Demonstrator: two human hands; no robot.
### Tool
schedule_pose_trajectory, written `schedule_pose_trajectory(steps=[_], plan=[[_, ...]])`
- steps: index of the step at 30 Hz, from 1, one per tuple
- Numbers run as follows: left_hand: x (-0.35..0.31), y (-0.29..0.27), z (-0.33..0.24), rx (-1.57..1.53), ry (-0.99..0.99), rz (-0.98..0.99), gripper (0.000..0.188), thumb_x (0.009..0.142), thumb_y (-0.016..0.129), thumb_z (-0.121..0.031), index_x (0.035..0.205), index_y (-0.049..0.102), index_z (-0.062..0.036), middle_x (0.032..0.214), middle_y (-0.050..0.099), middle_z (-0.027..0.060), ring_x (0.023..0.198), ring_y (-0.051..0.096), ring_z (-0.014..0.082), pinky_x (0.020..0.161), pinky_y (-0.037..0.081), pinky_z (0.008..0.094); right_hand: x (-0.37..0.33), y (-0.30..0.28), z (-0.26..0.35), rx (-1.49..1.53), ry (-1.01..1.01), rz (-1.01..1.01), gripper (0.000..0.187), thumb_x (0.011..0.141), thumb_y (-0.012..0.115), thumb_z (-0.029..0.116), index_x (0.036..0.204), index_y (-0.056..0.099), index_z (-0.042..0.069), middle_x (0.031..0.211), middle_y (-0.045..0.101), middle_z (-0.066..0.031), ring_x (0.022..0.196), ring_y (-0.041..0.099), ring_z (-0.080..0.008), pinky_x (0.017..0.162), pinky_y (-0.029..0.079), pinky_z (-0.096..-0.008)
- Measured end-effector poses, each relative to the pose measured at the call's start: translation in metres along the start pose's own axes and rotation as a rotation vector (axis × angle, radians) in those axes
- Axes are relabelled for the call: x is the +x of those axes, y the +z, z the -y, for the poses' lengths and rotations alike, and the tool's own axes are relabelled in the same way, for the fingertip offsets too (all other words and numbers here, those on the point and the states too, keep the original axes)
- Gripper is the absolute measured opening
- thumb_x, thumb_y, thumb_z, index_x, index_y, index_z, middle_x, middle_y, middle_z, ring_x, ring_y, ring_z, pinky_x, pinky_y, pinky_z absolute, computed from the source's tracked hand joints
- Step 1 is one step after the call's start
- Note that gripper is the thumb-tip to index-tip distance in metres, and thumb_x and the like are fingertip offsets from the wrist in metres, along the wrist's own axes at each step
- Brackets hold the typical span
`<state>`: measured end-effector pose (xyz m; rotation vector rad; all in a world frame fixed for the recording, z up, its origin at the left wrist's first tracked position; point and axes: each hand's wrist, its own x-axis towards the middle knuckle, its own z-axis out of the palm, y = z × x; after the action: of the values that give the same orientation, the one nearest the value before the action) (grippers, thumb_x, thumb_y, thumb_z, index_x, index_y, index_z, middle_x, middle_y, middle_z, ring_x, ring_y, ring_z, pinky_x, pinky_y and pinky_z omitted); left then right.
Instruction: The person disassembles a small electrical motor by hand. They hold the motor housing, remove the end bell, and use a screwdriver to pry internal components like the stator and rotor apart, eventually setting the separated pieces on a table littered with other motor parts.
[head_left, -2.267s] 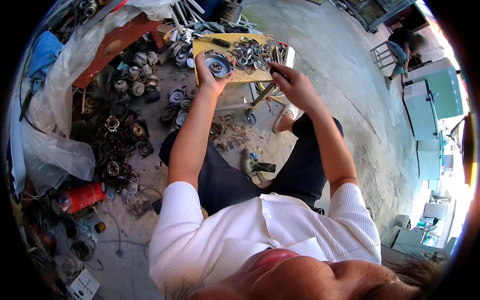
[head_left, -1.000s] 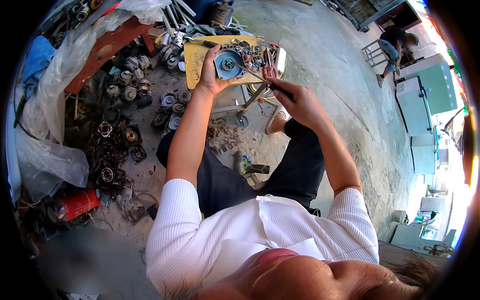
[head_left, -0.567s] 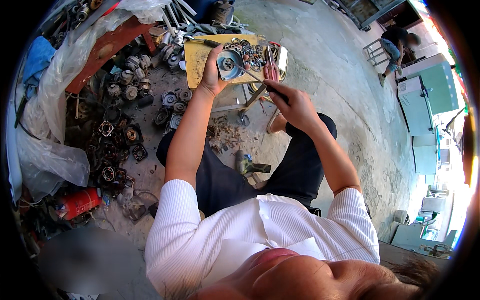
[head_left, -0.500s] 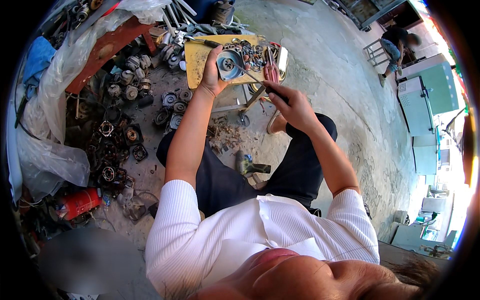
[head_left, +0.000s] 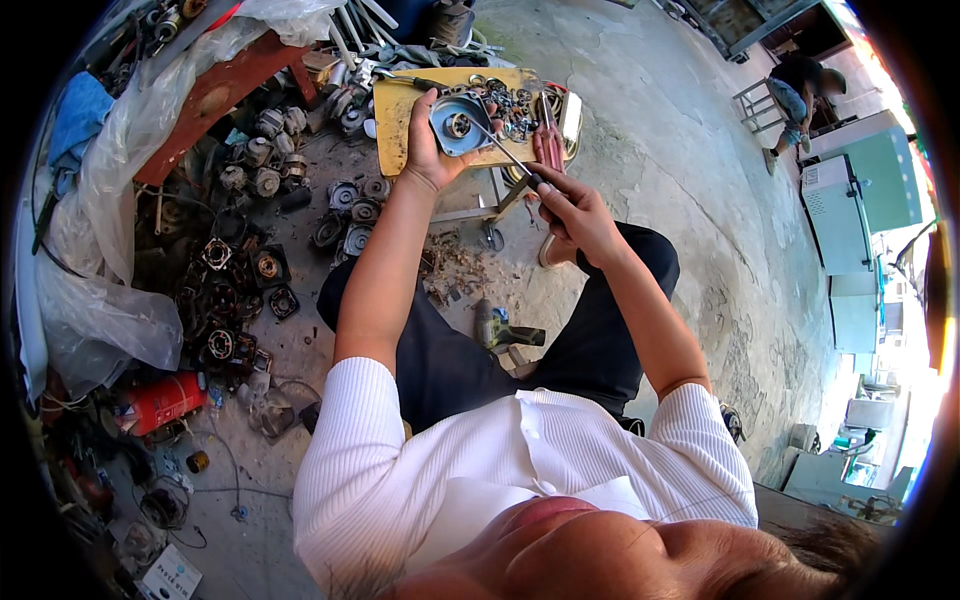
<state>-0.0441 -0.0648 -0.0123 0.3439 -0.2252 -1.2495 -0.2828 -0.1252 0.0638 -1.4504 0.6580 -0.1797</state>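
Note:
My left hand (head_left: 431,160) is closed round the edge of a square, blue-grey metal motor end cover (head_left: 446,143), held up over the near side of a small yellow-topped table (head_left: 396,138). The cover's hollow side faces up, with a round metal ring (head_left: 457,125) at its centre. In my right hand (head_left: 583,218) is a screwdriver (head_left: 512,158) with a dark handle. Its long shaft slants up and left into the cover, with the tip by the central ring. Red-handled pliers (head_left: 548,147) lie on the table just beyond my right hand.
Small metal rings and parts (head_left: 515,105) and a black-handled tool (head_left: 420,83) rest on the table. A cordless drill (head_left: 505,330) lies on the floor between my legs. Old motor parts (head_left: 225,265) are heaped at left. Another person (head_left: 792,95) sits far right.
The cover has tilted slightly in my left hand, and its central ring shows more plainly. My right hand has shifted slightly down and left, still holding the screwdriver.

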Motion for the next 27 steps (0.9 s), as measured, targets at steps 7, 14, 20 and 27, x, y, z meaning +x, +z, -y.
schedule_pose_trajectory(steps=[7,14,20,27], plan=[[0.004,-0.003,0.001,0.001,0.048,-0.073,0.067,0.088,0.047,-0.060,0.124,0.056,-0.0041,0.120,0.063,0.0175,0.108,0.060,0.0378,0.091,0.047,0.0476,-0.002,0.000,0.002,0.011,-0.059,-0.047,0.041,0.101,0.055,0.022,0.140,0.051,0.012,0.075,0.048,0.0044,0.059,0.039,-0.0030,0.049,0.032,-0.0197],[0.011,-0.029,-0.004,-0.008,-0.008,-0.205,0.063,0.088,0.046,-0.061,0.117,0.060,-0.0065,0.115,0.065,0.0155,0.104,0.062,0.0364,0.084,0.048,0.0477,0.023,-0.009,-0.005,-0.131,-0.090,-0.182,0.040,0.099,0.057,0.024,0.138,0.055,0.012,0.073,0.051,0.0048,0.059,0.042,-0.0036,0.051,0.035,-0.0204],[0.013,-0.022,0.002,0.013,-0.114,-0.049,0.066,0.088,0.045,-0.062,0.118,0.059,-0.0051,0.115,0.065,0.0173,0.102,0.063,0.0375,0.081,0.052,0.0481,0.056,-0.024,-0.018,-0.412,-0.126,-0.184,0.041,0.096,0.059,0.026,0.134,0.059,0.010,0.072,0.059,0.0011,0.063,0.051,-0.0067,0.058,0.043,-0.0248],[0.023,-0.033,0.006,0.045,-0.163,-0.101,0.068,0.089,0.045,-0.062,0.120,0.058,-0.0025,0.115,0.065,0.0174,0.103,0.062,0.0380,0.082,0.052,0.0475,0.051,-0.033,-0.017,-0.452,-0.105,-0.221,0.039,0.096,0.059,0.026,0.133,0.060,0.012,0.074,0.057,0.0008,0.065,0.049,-0.0069,0.061,0.043,-0.0258]])
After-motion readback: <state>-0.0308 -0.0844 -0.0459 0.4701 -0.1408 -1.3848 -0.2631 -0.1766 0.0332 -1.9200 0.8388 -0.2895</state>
